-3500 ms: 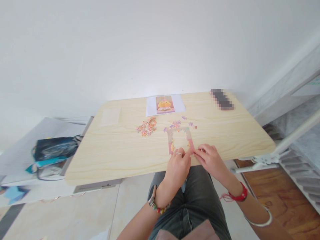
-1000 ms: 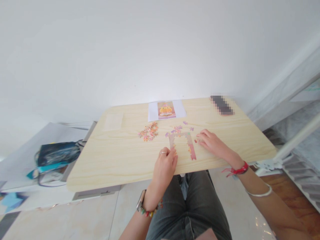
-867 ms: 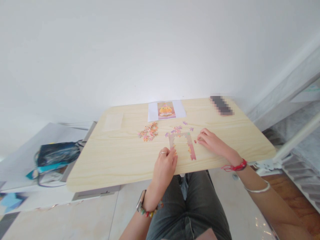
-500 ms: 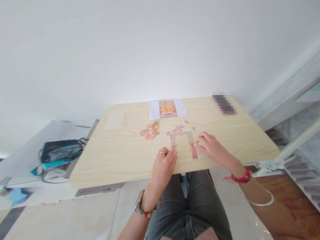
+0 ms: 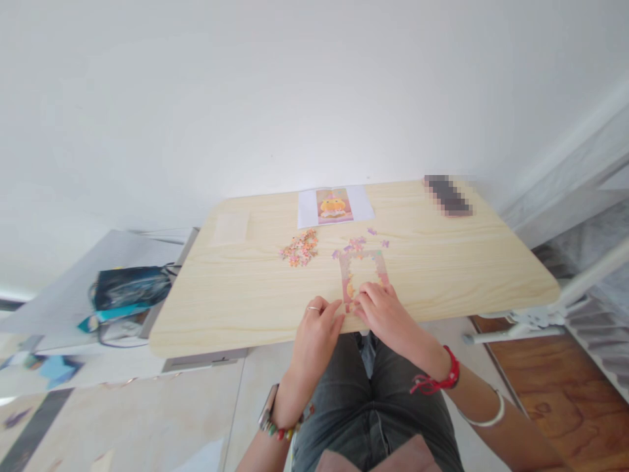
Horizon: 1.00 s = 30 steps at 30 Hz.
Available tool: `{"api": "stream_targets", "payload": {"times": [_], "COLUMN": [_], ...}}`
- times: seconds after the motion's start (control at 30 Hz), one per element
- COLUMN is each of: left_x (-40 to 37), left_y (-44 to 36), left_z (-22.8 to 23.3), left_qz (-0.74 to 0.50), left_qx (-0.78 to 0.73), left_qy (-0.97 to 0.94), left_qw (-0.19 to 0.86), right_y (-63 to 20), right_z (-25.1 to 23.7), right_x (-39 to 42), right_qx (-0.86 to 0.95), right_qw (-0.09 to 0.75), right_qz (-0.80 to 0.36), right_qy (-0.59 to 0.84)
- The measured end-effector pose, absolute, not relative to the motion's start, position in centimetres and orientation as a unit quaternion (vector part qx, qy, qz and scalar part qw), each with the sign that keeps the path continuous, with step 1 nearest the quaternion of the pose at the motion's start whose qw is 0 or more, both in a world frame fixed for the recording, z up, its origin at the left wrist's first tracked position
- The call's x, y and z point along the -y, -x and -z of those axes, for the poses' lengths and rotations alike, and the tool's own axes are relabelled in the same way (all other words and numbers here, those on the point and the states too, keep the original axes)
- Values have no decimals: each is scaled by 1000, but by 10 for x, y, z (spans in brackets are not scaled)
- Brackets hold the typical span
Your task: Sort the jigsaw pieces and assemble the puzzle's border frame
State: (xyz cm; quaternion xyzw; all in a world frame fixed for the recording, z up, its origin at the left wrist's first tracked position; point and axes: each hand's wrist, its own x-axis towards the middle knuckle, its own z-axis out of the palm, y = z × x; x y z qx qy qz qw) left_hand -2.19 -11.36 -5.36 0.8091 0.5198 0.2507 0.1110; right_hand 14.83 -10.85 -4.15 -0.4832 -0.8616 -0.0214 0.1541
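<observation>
A partly built jigsaw frame (image 5: 364, 270), pink and yellow, lies on the pale wooden table (image 5: 236, 301) close to its near edge. My right hand (image 5: 382, 312) rests on the frame's lower edge with its fingertips bunched there. Whether a piece is pinched under them is hidden. My left hand (image 5: 319, 324) lies just left of it, fingers loosely curled, fingertips touching the frame's lower left corner. Both hands cover the bottom of the frame.
A heap of orange loose pieces (image 5: 299, 248) and a few purple pieces (image 5: 356, 243) lie beyond the frame. A reference picture (image 5: 334, 205) and a dark phone (image 5: 448, 195) sit at the table's far edge. A dark bag (image 5: 130, 294) lies on the left, a white metal frame (image 5: 540, 314) on the right.
My right hand went to small pieces right of the frame, then came back to its lower edge beside my left hand. The view tilted slightly.
</observation>
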Motion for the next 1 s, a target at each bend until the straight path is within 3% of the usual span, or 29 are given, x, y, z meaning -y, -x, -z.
{"api": "stream_targets", "payload": {"times": [1.0], "left_x": [103], "left_y": [11], "left_z": [50], "left_qz": [-249], "left_qx": [-546], "left_qy": [-783], "left_qw": [164], "right_y": [-140], "right_z": [47], "right_x": [109], "right_qx": [849], "right_qw": [150], "right_qz": [40], "right_qy": [506]}}
